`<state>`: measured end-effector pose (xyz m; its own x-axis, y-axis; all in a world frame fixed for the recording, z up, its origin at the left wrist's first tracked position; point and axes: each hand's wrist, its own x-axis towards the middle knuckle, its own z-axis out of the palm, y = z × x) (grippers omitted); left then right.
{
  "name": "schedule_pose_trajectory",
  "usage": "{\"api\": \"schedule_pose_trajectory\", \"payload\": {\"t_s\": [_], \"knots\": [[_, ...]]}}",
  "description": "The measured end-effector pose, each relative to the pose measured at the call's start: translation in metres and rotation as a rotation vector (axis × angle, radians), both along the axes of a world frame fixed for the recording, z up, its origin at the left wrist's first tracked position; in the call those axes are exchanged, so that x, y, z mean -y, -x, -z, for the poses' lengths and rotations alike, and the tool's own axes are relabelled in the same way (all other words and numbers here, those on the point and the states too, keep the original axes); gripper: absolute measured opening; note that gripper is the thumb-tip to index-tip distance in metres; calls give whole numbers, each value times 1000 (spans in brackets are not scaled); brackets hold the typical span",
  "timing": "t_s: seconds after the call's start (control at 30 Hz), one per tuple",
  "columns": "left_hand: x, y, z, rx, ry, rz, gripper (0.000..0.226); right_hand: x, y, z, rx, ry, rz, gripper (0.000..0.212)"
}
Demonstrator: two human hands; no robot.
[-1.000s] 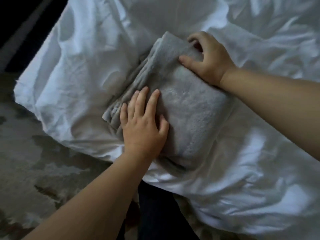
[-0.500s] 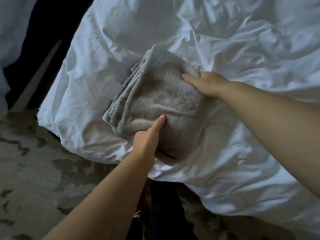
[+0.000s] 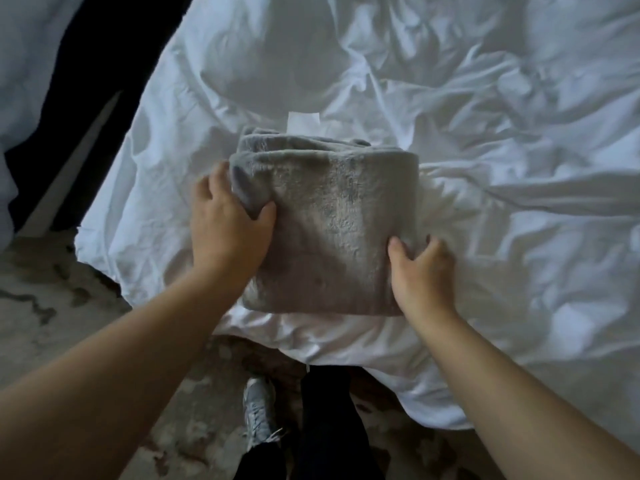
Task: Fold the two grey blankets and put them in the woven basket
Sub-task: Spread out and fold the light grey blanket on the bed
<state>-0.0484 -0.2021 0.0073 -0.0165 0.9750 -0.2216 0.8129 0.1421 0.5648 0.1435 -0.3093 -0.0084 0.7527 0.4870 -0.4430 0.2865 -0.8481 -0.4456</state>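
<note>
Both arms bare. L hand [image 3: 228,230] and R hand [image 3: 420,275] uncovered, fingers [image 3: 209,188] and thumbs incl. L forearm [image 3: 121,368] is bare from the wrist to the edge of view. R forearm [image 3: 519,393] likewise, wrist to bottom corner.

Lower body: dark trousers [image 3: 329,420], black or navy, can't tell which in the dim light. Fabric looks plain; detail too dark to read.

One sneaker [image 3: 258,417] visible: grey, lace-up, rounded toe. Pale laces criss-cross up the front, w/ loose lace ends sticking out at one side. A dark trouser hem covers its ankle end. 2nd foot hidden by the other trouser leg.
</note>
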Motion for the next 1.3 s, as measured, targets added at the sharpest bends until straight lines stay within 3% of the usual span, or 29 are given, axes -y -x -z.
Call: {"api": "schedule_pose_trajectory", "payload": {"t_s": [0.07, 0.13, 0.2, 0.27, 0.47, 0.6, 0.77, 0.97, 1.17, 1.3], "knots": [[16, -10, -10, -15, -250, 151, 50, -15, 18, -16, 296, -223, -154, 56], [24, -21, -8, -93, -288, 328, 47, -33, 27, -20, 377, -383, -442, 52], [22, -30, 2, -240, -178, 435, 50, -54, 30, -12, 372, -327, -730, 53], [9, -34, 19, -307, -143, 466, 55, -72, 25, 6, 377, -164, -863, 56], [-34, -37, 64, -330, -125, 483, 67, -86, 8, 58, 436, -41, -718, 65], [-35, -35, 92, -311, -159, 462, 71, -83, 15, 82, 519, -100, -682, 67], [-45, -35, 124, -156, -311, 446, 71, -97, 8, 110, 553, -190, -665, 70], [-53, -39, 167, -211, -436, 405, 68, -112, 7, 150, 628, -269, -639, 71], [-52, -37, 148, -208, -372, 407, 70, -111, 7, 131, 584, -256, -634, 70], [-54, -29, 115, -71, -261, 463, 69, -100, 2, 106, 513, -254, -641, 66]]}}
